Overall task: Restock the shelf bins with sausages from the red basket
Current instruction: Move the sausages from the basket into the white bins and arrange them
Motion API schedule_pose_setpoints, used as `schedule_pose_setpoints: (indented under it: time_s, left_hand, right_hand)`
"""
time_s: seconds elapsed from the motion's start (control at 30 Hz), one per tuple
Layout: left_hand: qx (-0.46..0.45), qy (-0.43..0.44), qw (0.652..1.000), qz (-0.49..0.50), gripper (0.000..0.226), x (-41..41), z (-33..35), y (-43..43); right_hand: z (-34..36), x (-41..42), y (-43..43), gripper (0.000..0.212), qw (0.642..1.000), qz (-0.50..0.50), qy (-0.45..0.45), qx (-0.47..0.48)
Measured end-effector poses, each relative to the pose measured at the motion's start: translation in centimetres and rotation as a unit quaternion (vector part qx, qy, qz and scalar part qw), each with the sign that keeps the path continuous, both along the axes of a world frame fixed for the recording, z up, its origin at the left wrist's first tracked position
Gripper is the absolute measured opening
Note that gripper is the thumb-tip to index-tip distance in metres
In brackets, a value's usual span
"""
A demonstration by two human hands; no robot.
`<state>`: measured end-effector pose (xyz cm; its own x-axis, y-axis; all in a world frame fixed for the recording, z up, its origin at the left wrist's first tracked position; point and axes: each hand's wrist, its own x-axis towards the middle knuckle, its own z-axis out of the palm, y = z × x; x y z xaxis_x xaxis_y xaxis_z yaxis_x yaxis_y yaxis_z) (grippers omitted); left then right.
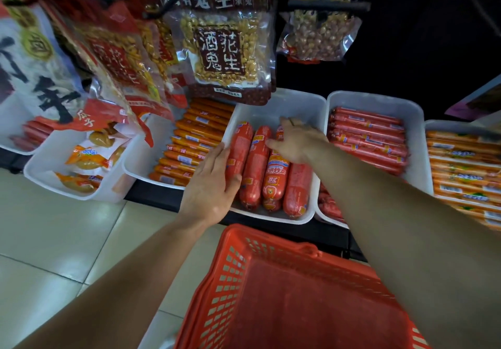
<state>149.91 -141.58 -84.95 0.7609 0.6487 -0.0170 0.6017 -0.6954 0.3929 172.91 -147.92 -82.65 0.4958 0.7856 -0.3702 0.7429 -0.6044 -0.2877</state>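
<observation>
A white shelf bin (298, 104) in the middle holds several thick red sausages (254, 169) lying side by side. My left hand (208, 183) rests flat against the leftmost sausage at the bin's left wall, fingers together. My right hand (295, 140) reaches over the sausages further back, fingers spread, palm down, touching their far ends. The red basket (298, 294) stands on the floor below the bin, and no sausages show inside it.
Neighbouring white bins hold thin orange sausages (189, 150) to the left, thin red sausages (371, 137) to the right, and orange packs (466, 172) at far right. Peanut bags (225, 50) hang above the bins. Pale tiled floor (54, 226) lies at left.
</observation>
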Motion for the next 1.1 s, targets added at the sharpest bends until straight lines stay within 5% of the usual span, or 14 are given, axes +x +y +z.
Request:
schedule_pose_setpoints:
  time_s: [0.2,0.4,0.7,1.1]
  left_hand:
    - [-0.004,0.000,1.000,-0.023,0.077,-0.6,-1.1,0.1]
    - [-0.032,-0.002,0.999,-0.024,0.066,-0.7,-1.2,0.4]
    - [-0.034,-0.008,0.998,-0.042,0.079,-0.9,-1.4,0.7]
    - [-0.044,-0.015,0.998,-0.046,0.077,-0.9,-1.6,0.8]
  right_hand:
    - [-2.1,-2.2,-1.4,0.067,0.996,0.022,-0.079,0.036]
    - [-1.7,-1.9,1.7,0.076,0.998,0.007,-0.062,0.012]
    - [-1.5,-1.7,3.0,0.080,0.999,0.007,-0.042,0.023]
    - [-1.8,-3.4,4.9,0.070,0.998,0.017,-0.043,0.050]
